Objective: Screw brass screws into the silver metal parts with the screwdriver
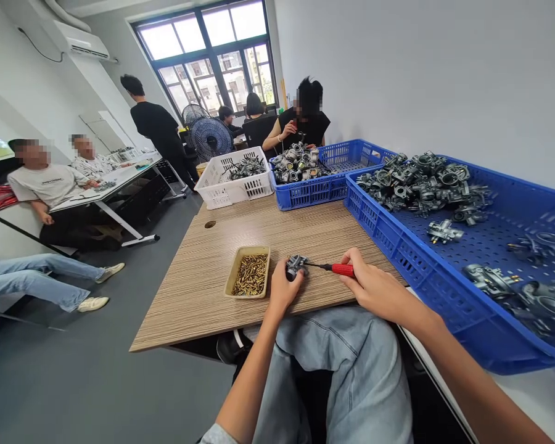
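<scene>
My left hand (285, 285) is closed around a small grey metal carburetor (296, 264), held just over the table near its front edge. In my right hand (367, 280) is a screwdriver (342, 269) with a red handle and a dark shaft. The shaft points left and its tip meets the right side of the carburetor; the exact contact spot is too small to make out. Left of my left hand stands a shallow cream tray (228, 288) filled with small brass-coloured parts (250, 275).
To the right, a large blue crate (383, 237) holds many carburetors (425, 179). Behind are another blue crate (311, 196) and a white crate (234, 194) with more metal parts. A co-worker (308, 117) sits across the wood-grain table (203, 259). Others sit or stand at the left.
</scene>
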Demonstrator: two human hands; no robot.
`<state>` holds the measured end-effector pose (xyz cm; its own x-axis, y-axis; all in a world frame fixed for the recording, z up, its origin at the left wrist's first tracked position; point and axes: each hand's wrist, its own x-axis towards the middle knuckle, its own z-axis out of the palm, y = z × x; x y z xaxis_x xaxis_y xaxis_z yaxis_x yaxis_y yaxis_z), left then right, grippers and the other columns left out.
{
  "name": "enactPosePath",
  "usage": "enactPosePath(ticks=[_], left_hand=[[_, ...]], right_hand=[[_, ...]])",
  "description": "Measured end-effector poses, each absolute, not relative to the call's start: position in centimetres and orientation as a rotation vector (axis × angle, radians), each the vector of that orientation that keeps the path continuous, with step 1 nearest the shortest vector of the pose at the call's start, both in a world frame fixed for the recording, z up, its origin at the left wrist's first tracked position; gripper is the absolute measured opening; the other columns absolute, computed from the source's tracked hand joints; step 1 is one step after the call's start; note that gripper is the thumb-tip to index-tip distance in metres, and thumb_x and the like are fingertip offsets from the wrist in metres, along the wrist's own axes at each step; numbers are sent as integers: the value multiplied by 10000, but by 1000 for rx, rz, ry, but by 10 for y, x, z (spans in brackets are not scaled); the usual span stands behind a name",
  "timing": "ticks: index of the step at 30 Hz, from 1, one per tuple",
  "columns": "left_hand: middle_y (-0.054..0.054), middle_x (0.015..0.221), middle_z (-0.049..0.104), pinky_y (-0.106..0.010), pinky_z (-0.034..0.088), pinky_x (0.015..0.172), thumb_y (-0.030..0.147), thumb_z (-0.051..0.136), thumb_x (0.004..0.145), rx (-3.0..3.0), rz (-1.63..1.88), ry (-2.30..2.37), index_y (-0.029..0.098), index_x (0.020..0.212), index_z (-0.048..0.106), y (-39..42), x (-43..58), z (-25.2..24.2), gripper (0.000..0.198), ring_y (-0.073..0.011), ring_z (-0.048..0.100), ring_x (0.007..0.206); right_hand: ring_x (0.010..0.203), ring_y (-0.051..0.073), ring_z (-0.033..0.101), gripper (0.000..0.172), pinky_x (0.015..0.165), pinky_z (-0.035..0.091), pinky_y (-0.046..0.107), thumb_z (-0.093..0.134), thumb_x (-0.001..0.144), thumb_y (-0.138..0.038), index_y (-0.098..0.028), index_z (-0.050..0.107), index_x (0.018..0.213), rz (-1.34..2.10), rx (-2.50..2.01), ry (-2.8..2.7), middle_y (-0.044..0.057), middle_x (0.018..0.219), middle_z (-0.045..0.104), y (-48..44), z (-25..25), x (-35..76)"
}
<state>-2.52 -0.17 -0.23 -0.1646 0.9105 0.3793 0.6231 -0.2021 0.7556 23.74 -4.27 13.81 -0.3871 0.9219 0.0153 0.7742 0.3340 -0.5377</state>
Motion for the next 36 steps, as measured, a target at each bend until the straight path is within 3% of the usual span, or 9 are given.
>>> enactPosePath(ticks=[15, 24, 29, 36], left_hand=[[-117, 1170, 744, -389, 540, 991, 330, 707, 917, 1764, 1325, 1745, 173, 1244, 638, -3, -23, 1, 370, -254, 702, 1080], [-118, 1196, 744, -381, 537, 997, 316, 715, 917, 1756, 1330, 1738, 181, 1257, 633, -3, -22, 1, 375, -252, 702, 1096], [-114, 1194, 744, -383, 537, 999, 319, 719, 917, 1755, 1324, 1753, 188, 1255, 636, -3, -23, 0, 372, -253, 701, 1096], [-118, 1179, 744, -382, 540, 980, 311, 715, 923, 1780, 1338, 1740, 176, 1245, 639, -3, -23, -1, 357, -253, 697, 1078]], right_hand=[[927, 331, 783, 222, 658, 345, 312, 418, 1134, -440, -227, 446, 1192, 369, -1716, -2314, 105, 968, 783, -42, 138, 226], [859, 342, 789, 370, 655, 382, 324, 359, 1134, -570, -231, 507, 1107, 154, -1888, -2273, 123, 878, 784, -41, 138, 219], [877, 337, 787, 380, 664, 386, 325, 367, 1129, -582, -236, 522, 1098, 209, -1900, -2229, 126, 920, 794, -42, 138, 218], [880, 302, 764, 308, 688, 374, 306, 540, 1053, -489, -255, 433, 1222, 518, -1627, -2181, 49, 931, 770, -40, 136, 225]])
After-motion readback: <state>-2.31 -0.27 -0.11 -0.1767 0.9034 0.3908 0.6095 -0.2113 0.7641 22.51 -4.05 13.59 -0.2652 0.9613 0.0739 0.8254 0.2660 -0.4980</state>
